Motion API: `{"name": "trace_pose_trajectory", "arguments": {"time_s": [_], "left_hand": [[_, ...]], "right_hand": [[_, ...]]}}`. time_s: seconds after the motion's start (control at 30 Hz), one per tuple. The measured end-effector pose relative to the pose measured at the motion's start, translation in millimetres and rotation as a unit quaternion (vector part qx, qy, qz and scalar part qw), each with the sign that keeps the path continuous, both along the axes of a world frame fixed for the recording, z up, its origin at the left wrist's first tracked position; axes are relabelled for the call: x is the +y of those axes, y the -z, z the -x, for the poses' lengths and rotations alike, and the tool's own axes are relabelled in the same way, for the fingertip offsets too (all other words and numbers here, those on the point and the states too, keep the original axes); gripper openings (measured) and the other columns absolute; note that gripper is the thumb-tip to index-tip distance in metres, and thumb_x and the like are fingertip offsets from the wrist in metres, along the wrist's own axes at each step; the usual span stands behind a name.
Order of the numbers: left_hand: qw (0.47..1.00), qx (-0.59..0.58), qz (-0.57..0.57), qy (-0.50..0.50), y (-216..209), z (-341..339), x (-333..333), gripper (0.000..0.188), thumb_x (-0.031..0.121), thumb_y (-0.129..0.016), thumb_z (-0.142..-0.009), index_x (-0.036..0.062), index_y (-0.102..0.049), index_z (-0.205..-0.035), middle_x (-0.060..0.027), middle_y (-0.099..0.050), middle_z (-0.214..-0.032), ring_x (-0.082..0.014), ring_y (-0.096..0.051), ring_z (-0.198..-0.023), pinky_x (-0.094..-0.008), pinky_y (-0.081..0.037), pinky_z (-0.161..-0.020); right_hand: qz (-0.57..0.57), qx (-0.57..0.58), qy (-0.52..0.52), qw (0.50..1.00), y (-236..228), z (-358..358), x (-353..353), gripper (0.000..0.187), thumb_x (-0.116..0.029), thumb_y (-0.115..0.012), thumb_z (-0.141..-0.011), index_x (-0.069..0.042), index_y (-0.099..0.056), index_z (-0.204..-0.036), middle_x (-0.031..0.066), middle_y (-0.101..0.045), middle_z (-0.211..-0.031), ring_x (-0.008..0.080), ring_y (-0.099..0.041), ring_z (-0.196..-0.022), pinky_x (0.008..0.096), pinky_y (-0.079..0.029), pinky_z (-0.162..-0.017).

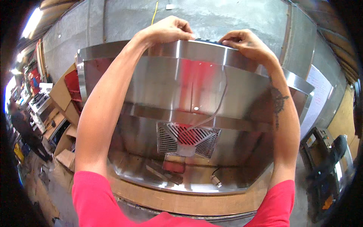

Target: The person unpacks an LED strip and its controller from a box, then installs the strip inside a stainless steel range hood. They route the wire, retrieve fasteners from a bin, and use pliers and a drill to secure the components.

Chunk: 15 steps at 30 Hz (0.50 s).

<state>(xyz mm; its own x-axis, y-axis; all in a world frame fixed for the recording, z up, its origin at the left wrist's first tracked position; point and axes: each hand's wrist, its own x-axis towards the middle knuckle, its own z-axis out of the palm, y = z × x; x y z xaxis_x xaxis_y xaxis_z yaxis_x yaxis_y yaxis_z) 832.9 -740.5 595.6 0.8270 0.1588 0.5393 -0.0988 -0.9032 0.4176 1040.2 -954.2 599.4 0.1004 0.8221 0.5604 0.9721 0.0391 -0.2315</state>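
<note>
While left hand (172,30) and right hand (247,44) pinch one dark strip (209,41), atop one steel housing (159,85); one hanging cable (227,84)

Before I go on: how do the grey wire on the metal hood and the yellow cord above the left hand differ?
Colour: the wire is grey, the cord yellow. Place: the wire runs across the metal hood, while the cord shows against the wall above the left hand. Shape: the wire bends in a broad curve; the visible cord is shorter and straighter. Both are thin.
</note>
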Motion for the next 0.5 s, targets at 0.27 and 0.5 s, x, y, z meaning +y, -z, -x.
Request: {"name": "trace_pose_trajectory", "arguments": {"time_s": [0.27,0.5], "left_hand": [[0.999,0.011,0.04,0.031,-2.9,-6.0,9.7,0.027,0.028,-0.078,-0.091,0.0032,-0.071,-0.1,-0.0013,-0.07,-0.094,-0.0096,-0.06,-0.091,-0.0273,-0.048,-0.088],[0.999,0.013,0.032,0.02,-3.7,-2.5,9.8,0.028,0.028,-0.078,-0.09,0.0021,-0.073,-0.101,-0.0033,-0.072,-0.095,-0.0107,-0.062,-0.091,-0.029,-0.049,-0.086]], "right_hand": [[0.035,0.048,-0.013,0.998,-1.2,8.2,-2.1,0.025,-0.025,-0.067,-0.099,-0.008,-0.073,-0.116,0.0073,-0.074,-0.109,0.0195,-0.066,-0.105,0.033,-0.051,-0.094],[0.039,0.067,-0.019,0.997,-1.8,9.4,-3.5,0.027,-0.025,-0.066,-0.098,-0.006,-0.074,-0.116,0.0098,-0.074,-0.112,0.0214,-0.066,-0.105,0.0337,-0.05,-0.096]]}}
